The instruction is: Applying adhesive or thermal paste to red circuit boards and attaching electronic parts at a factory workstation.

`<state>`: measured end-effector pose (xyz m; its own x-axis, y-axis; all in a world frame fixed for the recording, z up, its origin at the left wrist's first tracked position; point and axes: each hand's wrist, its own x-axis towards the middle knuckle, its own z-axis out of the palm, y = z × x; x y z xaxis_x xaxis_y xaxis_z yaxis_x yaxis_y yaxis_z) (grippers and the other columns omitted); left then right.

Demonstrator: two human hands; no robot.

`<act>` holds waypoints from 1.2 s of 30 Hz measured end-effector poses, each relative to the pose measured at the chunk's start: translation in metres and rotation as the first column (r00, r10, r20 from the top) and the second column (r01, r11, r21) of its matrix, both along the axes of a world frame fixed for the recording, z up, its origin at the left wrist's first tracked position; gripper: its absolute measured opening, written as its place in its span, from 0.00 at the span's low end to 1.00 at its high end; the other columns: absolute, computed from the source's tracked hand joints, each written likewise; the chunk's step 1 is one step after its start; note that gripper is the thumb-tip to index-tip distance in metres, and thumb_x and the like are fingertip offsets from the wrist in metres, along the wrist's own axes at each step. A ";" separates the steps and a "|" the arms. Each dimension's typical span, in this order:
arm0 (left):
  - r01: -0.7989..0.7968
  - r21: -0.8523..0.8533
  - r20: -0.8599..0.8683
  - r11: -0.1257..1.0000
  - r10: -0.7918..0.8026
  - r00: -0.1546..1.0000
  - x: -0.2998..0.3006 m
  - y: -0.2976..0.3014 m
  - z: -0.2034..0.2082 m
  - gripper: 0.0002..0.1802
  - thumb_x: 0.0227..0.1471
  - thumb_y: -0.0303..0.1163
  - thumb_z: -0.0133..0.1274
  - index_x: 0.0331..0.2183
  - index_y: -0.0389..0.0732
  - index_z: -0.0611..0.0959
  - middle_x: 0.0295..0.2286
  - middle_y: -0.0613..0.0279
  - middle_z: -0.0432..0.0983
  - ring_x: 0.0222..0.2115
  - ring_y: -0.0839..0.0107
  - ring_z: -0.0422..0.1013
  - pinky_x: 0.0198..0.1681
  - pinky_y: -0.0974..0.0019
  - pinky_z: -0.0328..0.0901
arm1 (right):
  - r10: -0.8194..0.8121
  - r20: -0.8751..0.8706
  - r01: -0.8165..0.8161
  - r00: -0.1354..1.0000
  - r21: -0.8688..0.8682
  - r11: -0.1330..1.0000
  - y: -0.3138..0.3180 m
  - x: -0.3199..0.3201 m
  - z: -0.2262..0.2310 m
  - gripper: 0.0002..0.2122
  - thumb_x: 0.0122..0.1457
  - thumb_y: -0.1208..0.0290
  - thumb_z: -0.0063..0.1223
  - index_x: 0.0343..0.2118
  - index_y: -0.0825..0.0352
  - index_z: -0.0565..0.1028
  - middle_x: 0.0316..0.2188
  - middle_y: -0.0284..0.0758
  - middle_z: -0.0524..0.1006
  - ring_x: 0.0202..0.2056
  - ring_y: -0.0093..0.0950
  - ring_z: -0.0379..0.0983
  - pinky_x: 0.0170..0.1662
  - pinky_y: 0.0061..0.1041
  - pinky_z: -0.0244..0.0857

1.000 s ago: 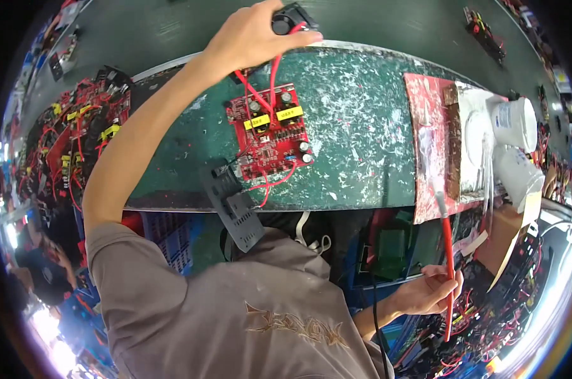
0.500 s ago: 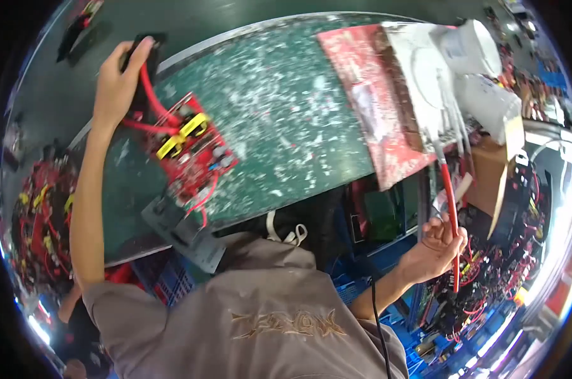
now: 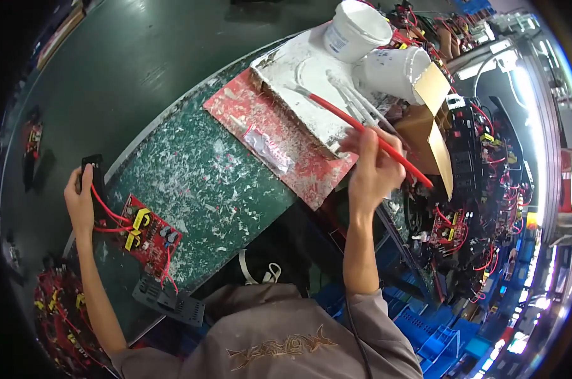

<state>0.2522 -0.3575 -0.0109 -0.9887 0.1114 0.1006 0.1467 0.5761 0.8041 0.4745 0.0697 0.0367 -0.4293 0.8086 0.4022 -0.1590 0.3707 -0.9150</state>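
Note:
My left hand (image 3: 79,208) is closed around a black block-shaped part (image 3: 93,174) at the left edge of the bench. Red wires run from that part to a red circuit board (image 3: 148,237) carrying yellow-wrapped coils. A grey perforated metal plate (image 3: 172,304) adjoins the board's near end. On the right, my right hand (image 3: 375,174) grips a long red-handled brush (image 3: 336,112). Its tip lies over a tray of white paste (image 3: 308,60), seemingly touching the paste; exact contact is hard to tell. My right fingers are slightly blurred.
White residue speckles the green bench (image 3: 204,177). Beneath the tray lies a stained red board (image 3: 267,139). Two white buckets (image 3: 368,28) stand or lean behind it, beside an open cardboard box (image 3: 425,139). More wired circuit boards are piled at far left and right.
The view has turned to the right. My right hand has moved forward with the brush, whose tip is now farther over the paste. The left hand still holds the black part.

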 end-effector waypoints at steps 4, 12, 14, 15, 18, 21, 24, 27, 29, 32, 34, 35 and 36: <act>0.025 0.007 0.038 1.000 -0.025 0.999 -0.004 0.000 0.002 0.20 0.60 0.40 0.49 0.37 0.28 0.77 0.31 0.68 0.71 0.34 0.82 0.63 0.41 0.76 0.58 | 0.084 0.114 -0.070 0.990 -0.119 0.990 0.014 0.002 -0.015 0.15 0.60 0.76 0.53 0.48 0.76 0.67 0.28 0.46 0.79 0.17 0.21 0.71 0.19 0.18 0.65; -0.039 0.024 0.003 0.999 0.039 0.999 0.000 -0.011 0.000 0.22 0.60 0.41 0.50 0.40 0.28 0.77 0.35 0.66 0.74 0.37 0.82 0.66 0.44 0.77 0.59 | -0.235 -0.013 0.235 0.972 -0.021 0.972 -0.060 0.110 -0.030 0.21 0.60 0.80 0.46 0.56 0.74 0.59 0.13 0.27 0.65 0.13 0.12 0.56 0.16 0.13 0.48; -0.015 -0.025 0.009 1.000 0.016 1.000 0.001 -0.002 0.006 0.23 0.60 0.42 0.50 0.41 0.27 0.78 0.34 0.66 0.75 0.37 0.81 0.66 0.44 0.76 0.59 | -0.025 0.130 0.003 0.991 0.172 0.985 -0.073 0.093 -0.021 0.11 0.57 0.83 0.49 0.43 0.76 0.71 0.19 0.32 0.73 0.17 0.16 0.65 0.20 0.15 0.57; -0.011 -0.037 0.017 0.999 0.011 1.000 0.003 0.001 0.007 0.23 0.60 0.42 0.50 0.42 0.27 0.78 0.34 0.65 0.75 0.37 0.81 0.66 0.45 0.76 0.59 | 0.038 0.200 -0.126 0.979 0.451 0.884 -0.062 0.067 -0.019 0.06 0.54 0.86 0.51 0.35 0.75 0.75 0.23 0.36 0.75 0.22 0.19 0.70 0.25 0.17 0.63; -0.015 -0.087 0.018 0.996 0.017 1.000 0.006 -0.004 0.005 0.24 0.60 0.42 0.49 0.43 0.28 0.78 0.36 0.65 0.75 0.38 0.80 0.67 0.46 0.75 0.59 | 0.177 0.525 -0.447 0.832 0.448 0.774 -0.052 -0.012 0.000 0.09 0.54 0.86 0.48 0.38 0.73 0.75 0.32 0.49 0.77 0.33 0.45 0.74 0.38 0.31 0.68; -0.011 -0.031 -0.038 0.999 0.010 0.999 0.007 0.000 0.006 0.23 0.60 0.41 0.49 0.44 0.28 0.78 0.35 0.65 0.75 0.37 0.80 0.66 0.45 0.75 0.59 | 0.147 0.614 -0.518 0.776 0.485 0.704 -0.036 -0.050 -0.004 0.09 0.55 0.81 0.47 0.38 0.73 0.76 0.33 0.51 0.78 0.34 0.48 0.74 0.40 0.37 0.67; -0.046 -0.044 -0.031 0.998 0.045 0.999 0.015 0.005 0.016 0.23 0.60 0.41 0.49 0.44 0.28 0.77 0.35 0.65 0.74 0.36 0.80 0.66 0.44 0.76 0.59 | 0.091 0.766 -0.601 0.636 0.418 0.681 -0.026 -0.073 -0.008 0.11 0.54 0.71 0.52 0.36 0.72 0.78 0.28 0.48 0.78 0.32 0.46 0.75 0.41 0.38 0.67; -0.051 -0.001 -0.060 0.999 0.051 0.997 0.017 0.001 0.013 0.25 0.59 0.43 0.50 0.44 0.26 0.76 0.33 0.65 0.75 0.33 0.82 0.65 0.39 0.77 0.61 | 0.141 0.860 -0.697 0.491 0.290 0.656 -0.029 -0.081 -0.002 0.11 0.52 0.68 0.54 0.34 0.70 0.79 0.27 0.46 0.79 0.31 0.45 0.75 0.39 0.36 0.68; -0.075 0.016 -0.068 0.997 0.075 0.995 0.018 0.002 0.014 0.26 0.59 0.43 0.50 0.45 0.26 0.76 0.33 0.64 0.75 0.33 0.82 0.66 0.39 0.77 0.61 | 0.106 0.880 -0.714 0.462 0.299 0.633 -0.028 -0.085 -0.009 0.10 0.51 0.67 0.55 0.30 0.69 0.80 0.24 0.44 0.78 0.29 0.43 0.75 0.36 0.35 0.67; -0.072 0.017 -0.088 0.997 0.074 0.993 0.021 -0.004 0.013 0.26 0.59 0.43 0.51 0.45 0.26 0.76 0.34 0.62 0.77 0.35 0.80 0.68 0.40 0.76 0.62 | 0.243 0.872 -0.764 0.425 0.202 0.613 -0.034 -0.084 -0.007 0.11 0.52 0.67 0.55 0.30 0.72 0.78 0.21 0.42 0.77 0.25 0.35 0.74 0.33 0.30 0.66; -0.031 0.041 -0.087 0.999 0.034 0.996 0.024 -0.001 0.015 0.25 0.58 0.44 0.51 0.44 0.28 0.77 0.34 0.62 0.78 0.34 0.80 0.69 0.40 0.76 0.63 | 0.485 0.773 -0.809 0.409 0.062 0.584 -0.042 -0.074 0.001 0.11 0.54 0.69 0.54 0.29 0.75 0.77 0.21 0.41 0.77 0.24 0.26 0.71 0.31 0.27 0.64; -0.032 0.015 -0.098 0.999 0.033 0.995 0.026 -0.002 0.018 0.24 0.58 0.43 0.51 0.44 0.28 0.77 0.34 0.62 0.78 0.34 0.80 0.69 0.40 0.76 0.63 | 0.528 0.766 -0.822 0.367 0.001 0.570 -0.057 -0.065 0.017 0.11 0.55 0.69 0.54 0.29 0.75 0.77 0.19 0.36 0.76 0.23 0.21 0.69 0.29 0.24 0.62; -0.029 -0.014 -0.109 0.999 0.028 0.994 0.029 -0.001 0.021 0.23 0.58 0.42 0.52 0.44 0.29 0.77 0.34 0.62 0.78 0.34 0.80 0.69 0.40 0.76 0.63 | 0.578 0.741 -0.776 0.341 -0.124 0.618 -0.075 -0.050 0.031 0.10 0.55 0.69 0.54 0.30 0.74 0.77 0.18 0.30 0.74 0.23 0.15 0.66 0.27 0.20 0.60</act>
